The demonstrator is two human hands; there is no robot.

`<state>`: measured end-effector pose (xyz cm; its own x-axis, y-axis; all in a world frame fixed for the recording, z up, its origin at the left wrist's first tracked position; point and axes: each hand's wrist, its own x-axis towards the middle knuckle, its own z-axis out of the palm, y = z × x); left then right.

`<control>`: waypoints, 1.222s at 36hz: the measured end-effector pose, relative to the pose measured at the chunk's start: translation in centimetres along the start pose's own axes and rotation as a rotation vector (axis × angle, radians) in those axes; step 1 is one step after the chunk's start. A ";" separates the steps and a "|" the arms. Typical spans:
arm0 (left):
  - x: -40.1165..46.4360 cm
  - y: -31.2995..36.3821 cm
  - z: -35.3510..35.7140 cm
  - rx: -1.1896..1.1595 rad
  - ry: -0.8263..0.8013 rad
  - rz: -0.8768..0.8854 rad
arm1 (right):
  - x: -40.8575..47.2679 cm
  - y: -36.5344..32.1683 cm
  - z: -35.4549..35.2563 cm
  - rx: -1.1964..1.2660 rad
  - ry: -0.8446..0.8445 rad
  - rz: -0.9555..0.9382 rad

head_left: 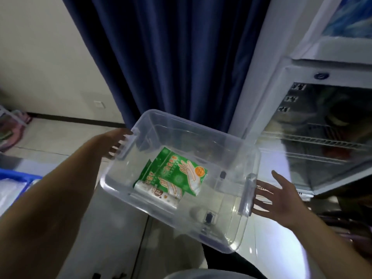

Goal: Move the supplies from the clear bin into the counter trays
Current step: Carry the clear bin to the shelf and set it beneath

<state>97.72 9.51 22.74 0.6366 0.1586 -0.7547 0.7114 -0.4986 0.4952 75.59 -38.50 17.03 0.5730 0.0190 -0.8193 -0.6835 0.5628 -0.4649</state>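
Observation:
The clear bin [231, 150] hangs tilted in the air between my hands. My left hand [115, 140] grips its left handle, thumb on the rim and fingers tucked behind the latch. My right hand [279, 196] is spread flat against the right handle [246, 195], fingertips hidden behind it and thumb raised. Inside lie two green glove packets [181, 170], overlapping, and a smaller white packet [159, 195] at the near wall.
A blue tray [14, 176] with clear plastic in it sits at the left edge. A glass-door fridge [322, 137] stands at the right and a dark blue curtain [171, 57] hangs behind the bin. Tiled floor lies below.

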 end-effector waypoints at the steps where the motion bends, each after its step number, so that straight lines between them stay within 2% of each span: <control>1: 1.0 0.7 -0.6 -0.004 0.006 -0.004 | 0.9 -0.4 0.5 0.013 -0.017 0.011; 11: 9.0 5.1 -6.5 -0.058 0.143 -0.046 | 10.0 -8.0 8.9 0.016 -0.054 0.059; 19: 13.3 3.5 -12.2 -0.260 0.288 -0.164 | 16.5 -14.6 19.7 -0.146 -0.091 0.116; 29: 21.8 1.7 -23.2 -0.341 0.248 -0.300 | 26.0 -18.6 39.7 -0.414 -0.017 0.193; 33: 24.3 1.4 -28.9 -0.397 0.286 -0.356 | 28.8 -19.0 48.6 -0.517 -0.001 0.201; 44: 29.4 0.3 -41.7 -0.644 0.605 -0.354 | 34.4 -17.6 70.2 -0.639 -0.068 0.150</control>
<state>129.07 49.61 18.61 0.2699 0.7149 -0.6450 0.8051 0.1999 0.5585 139.09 10.23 20.60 0.4634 0.1228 -0.8776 -0.8801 -0.0514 -0.4720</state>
